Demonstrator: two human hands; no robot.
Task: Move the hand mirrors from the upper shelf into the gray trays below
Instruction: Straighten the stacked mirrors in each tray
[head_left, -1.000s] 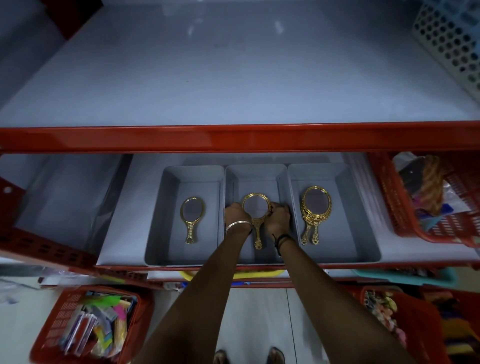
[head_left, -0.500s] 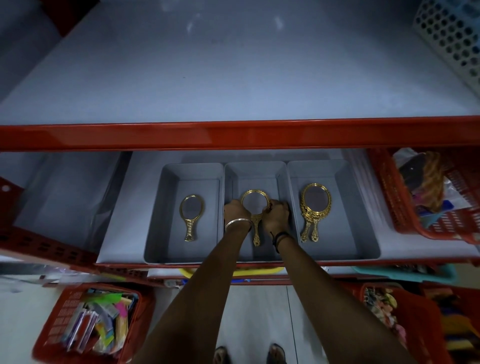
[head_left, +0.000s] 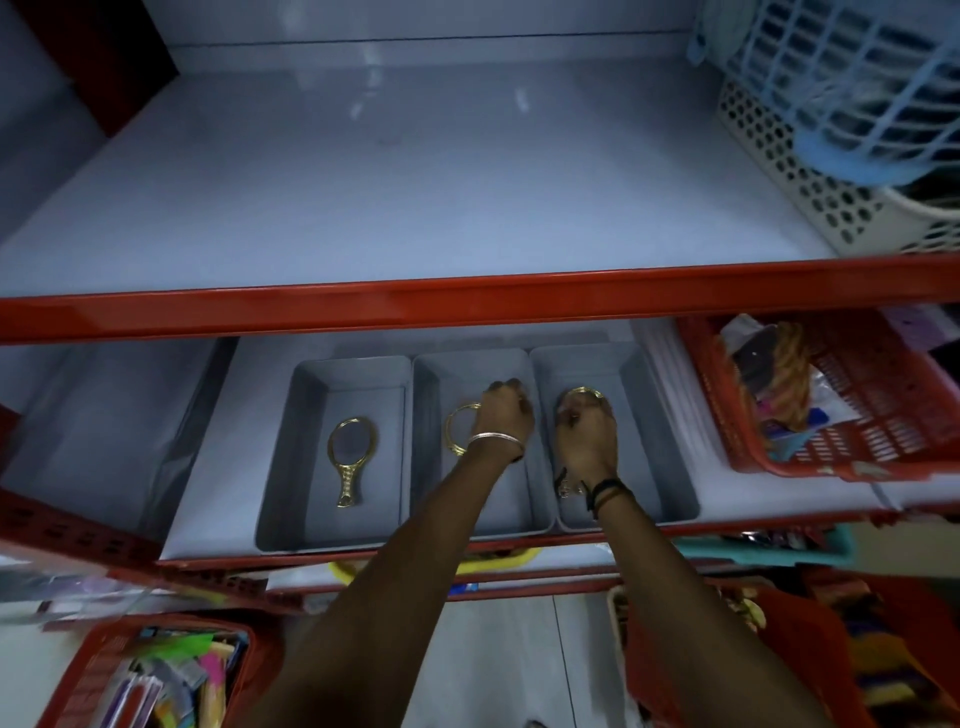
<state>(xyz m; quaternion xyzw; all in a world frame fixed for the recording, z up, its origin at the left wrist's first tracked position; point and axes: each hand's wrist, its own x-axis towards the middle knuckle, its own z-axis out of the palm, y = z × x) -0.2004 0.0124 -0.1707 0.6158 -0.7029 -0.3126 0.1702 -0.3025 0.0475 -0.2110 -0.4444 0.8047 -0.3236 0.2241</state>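
Observation:
Three gray trays stand side by side on the lower shelf. In the left tray (head_left: 311, 395) a gold hand mirror (head_left: 352, 460) lies flat by itself. My left hand (head_left: 504, 415) is curled over a second gold mirror (head_left: 458, 431) in the middle tray (head_left: 467, 366), hiding its right half and its handle. Over the right tray (head_left: 654, 441), my right hand (head_left: 587, 439) closes on stacked gold mirrors (head_left: 584, 392); only their top rim and handle ends show.
The upper shelf (head_left: 415, 208) has a red front rail just above my hands. Perforated baskets (head_left: 810, 156) sit at its right end. A red basket of goods (head_left: 841, 415) stands right of the trays. Red baskets and a floor strip lie below.
My right hand left the middle tray's mirror and moved right onto the mirrors in the right tray. My left hand stayed on the middle mirror. The view tilted upward.

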